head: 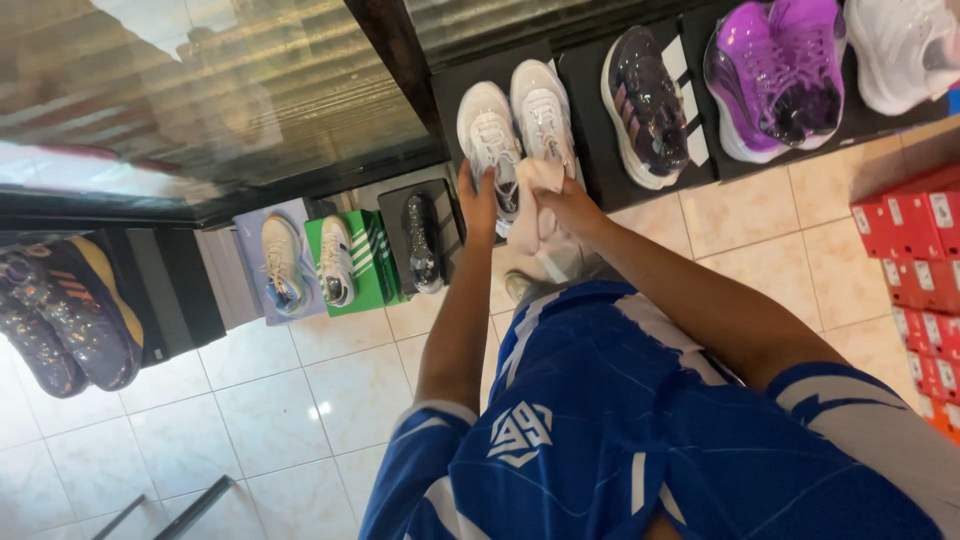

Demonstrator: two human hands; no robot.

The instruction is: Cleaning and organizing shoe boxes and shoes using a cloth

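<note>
**Two hands at a pale shoe pair, a cloth in the right**

Boxes first: the pale shoes (520, 125) stand on a black box (450, 85). To the right of the hands, two more black boxes carry one dark glossy shoe (645, 105) and a purple pair (775, 70); a white shoe (900, 45) shows at the top right corner. Far right, a stack of red boxes (915, 260) with white labels. Left and below the hands: a green box (372, 255) with white stripes, a light blue box (252, 225), and a black box, each with one shoe on it.

The left hand (478, 200) reaches up, its grip touching the left pale shoe; I cannot tell whether it is closed. The right hand (572, 205) has its grip closed on a pinkish cloth (535, 205), just beside the pair. Both forearms stretch forward from blue-and-white sleeves.
</note>
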